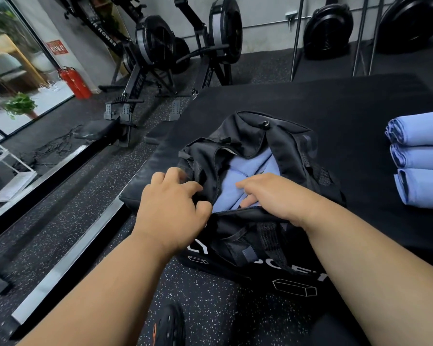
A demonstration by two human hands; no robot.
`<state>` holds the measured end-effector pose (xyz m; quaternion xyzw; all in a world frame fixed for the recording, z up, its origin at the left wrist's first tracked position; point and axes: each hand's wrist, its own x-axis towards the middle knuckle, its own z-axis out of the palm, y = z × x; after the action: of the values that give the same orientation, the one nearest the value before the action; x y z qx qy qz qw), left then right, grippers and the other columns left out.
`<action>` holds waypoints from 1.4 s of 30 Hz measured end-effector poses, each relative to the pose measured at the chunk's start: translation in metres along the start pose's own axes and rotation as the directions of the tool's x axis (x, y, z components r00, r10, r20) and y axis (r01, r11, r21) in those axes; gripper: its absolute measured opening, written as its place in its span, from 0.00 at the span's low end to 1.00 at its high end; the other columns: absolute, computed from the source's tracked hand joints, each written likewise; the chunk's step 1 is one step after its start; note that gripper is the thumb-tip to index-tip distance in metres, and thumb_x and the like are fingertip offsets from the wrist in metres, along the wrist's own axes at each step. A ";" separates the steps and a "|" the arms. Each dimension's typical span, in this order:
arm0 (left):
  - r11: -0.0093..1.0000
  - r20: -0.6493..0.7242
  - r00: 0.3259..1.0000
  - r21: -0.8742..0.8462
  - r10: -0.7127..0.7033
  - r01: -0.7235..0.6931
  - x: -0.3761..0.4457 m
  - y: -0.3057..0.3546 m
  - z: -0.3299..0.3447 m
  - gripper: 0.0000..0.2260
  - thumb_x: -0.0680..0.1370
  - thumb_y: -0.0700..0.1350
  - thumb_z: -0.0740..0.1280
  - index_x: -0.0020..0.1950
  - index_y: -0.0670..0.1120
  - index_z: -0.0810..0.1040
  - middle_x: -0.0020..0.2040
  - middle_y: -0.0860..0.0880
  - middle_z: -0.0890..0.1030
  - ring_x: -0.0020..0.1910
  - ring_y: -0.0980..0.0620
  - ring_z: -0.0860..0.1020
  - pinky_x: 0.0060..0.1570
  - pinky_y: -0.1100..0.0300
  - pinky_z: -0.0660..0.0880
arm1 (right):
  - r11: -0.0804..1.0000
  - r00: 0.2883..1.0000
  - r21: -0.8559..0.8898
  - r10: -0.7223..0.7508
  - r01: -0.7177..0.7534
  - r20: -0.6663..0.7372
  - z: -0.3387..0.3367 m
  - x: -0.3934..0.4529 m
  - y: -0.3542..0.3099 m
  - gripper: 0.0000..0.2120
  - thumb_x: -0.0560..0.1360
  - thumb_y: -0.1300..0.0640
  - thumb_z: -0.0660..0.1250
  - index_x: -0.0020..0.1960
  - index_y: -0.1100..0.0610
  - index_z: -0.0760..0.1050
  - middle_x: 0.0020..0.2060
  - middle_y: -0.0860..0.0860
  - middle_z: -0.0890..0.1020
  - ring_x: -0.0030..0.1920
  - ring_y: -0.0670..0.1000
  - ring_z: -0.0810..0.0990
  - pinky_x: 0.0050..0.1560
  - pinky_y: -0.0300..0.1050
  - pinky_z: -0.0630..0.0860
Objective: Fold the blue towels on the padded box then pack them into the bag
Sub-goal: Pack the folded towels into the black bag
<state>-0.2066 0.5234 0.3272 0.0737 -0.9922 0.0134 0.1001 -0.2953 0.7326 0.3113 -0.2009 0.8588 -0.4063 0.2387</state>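
A black bag (248, 156) sits on the padded box (335, 108), at its near left corner, with its zip opening pulled wide toward the person. Folded blue towels (245, 171) lie packed inside the bag, side by side, filling most of the opening.

The left hand (170, 203) is at the bag's left rim; its fingers are curled over the black fabric beside the zip, and it seems to grip that edge, though motion blur at the fingertips makes the hold hard to confirm. The right hand (273, 193) reaches into the opening from the near side, palm down, fingers nearly straight and pressing flat on the towels inside; it has hold of nothing. The near lip of the bag crosses under the right wrist.

Three more folded towels (420, 158) lie on the padded box at its right edge, well apart from the bag, set one beside the other in a row running from the far side toward the near side, folded ends facing left.

Beyond the box's far left corner, rowing machines (155, 53) stand on the speckled floor (85, 201). Two red fire extinguishers (74, 82) stand by the wall, and a potted plant (20, 104) stands near the glass at far left.
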 end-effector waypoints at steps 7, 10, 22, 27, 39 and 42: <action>0.978 -0.124 0.983 -0.144 0.134 -0.151 0.008 0.053 -0.006 0.20 0.73 0.58 0.60 0.58 0.56 0.84 0.58 0.54 0.75 0.54 0.47 0.70 0.57 0.53 0.72 | 0.886 0.960 0.427 -0.068 0.183 -0.270 -0.026 -0.034 0.015 0.12 0.81 0.54 0.63 0.59 0.48 0.83 0.45 0.51 0.88 0.42 0.54 0.86 0.46 0.44 0.81; 0.954 -0.146 0.972 -0.212 0.185 -0.214 0.012 0.086 -0.007 0.19 0.72 0.57 0.59 0.54 0.54 0.84 0.58 0.53 0.76 0.54 0.47 0.71 0.57 0.52 0.72 | 0.855 0.894 0.418 -0.109 0.306 -0.434 -0.047 -0.051 0.030 0.14 0.84 0.59 0.62 0.57 0.47 0.84 0.44 0.52 0.88 0.43 0.52 0.87 0.44 0.41 0.81; 0.869 -0.080 0.910 -0.274 0.407 -0.413 0.023 0.230 0.006 0.19 0.74 0.58 0.62 0.60 0.56 0.83 0.58 0.56 0.77 0.56 0.49 0.72 0.61 0.55 0.71 | 0.967 0.471 0.079 0.189 -0.242 -0.862 -0.143 -0.114 0.159 0.15 0.78 0.51 0.63 0.60 0.45 0.83 0.56 0.48 0.84 0.61 0.58 0.78 0.63 0.54 0.73; 0.853 0.135 0.879 -0.346 0.457 -0.391 0.026 0.278 0.029 0.18 0.79 0.59 0.64 0.67 0.57 0.80 0.63 0.56 0.75 0.62 0.50 0.72 0.66 0.57 0.69 | 0.753 0.559 -0.097 0.388 -0.650 -0.733 -0.164 -0.127 0.197 0.19 0.79 0.45 0.58 0.65 0.46 0.79 0.67 0.57 0.78 0.67 0.64 0.72 0.67 0.58 0.67; 0.701 0.483 0.862 -0.669 0.155 0.248 0.046 0.323 0.060 0.24 0.81 0.60 0.66 0.74 0.53 0.73 0.65 0.56 0.80 0.62 0.54 0.78 0.60 0.60 0.70 | 0.845 0.780 -0.175 0.360 -0.505 -0.513 -0.168 -0.132 0.199 0.21 0.78 0.40 0.63 0.67 0.46 0.79 0.68 0.50 0.77 0.64 0.56 0.79 0.59 0.50 0.75; 0.618 0.540 0.840 -0.677 0.048 0.400 0.049 0.328 0.064 0.28 0.80 0.62 0.67 0.76 0.49 0.73 0.68 0.51 0.79 0.66 0.48 0.77 0.64 0.56 0.71 | 0.820 0.785 -0.210 0.387 -0.533 -0.483 -0.168 -0.130 0.201 0.28 0.77 0.33 0.63 0.71 0.46 0.75 0.66 0.51 0.73 0.61 0.55 0.78 0.54 0.51 0.73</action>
<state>-0.3156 0.8377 0.2708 0.1259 -0.8777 -0.4398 -0.1425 -0.3180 1.0225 0.2771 0.0725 0.9682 -0.2157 0.1038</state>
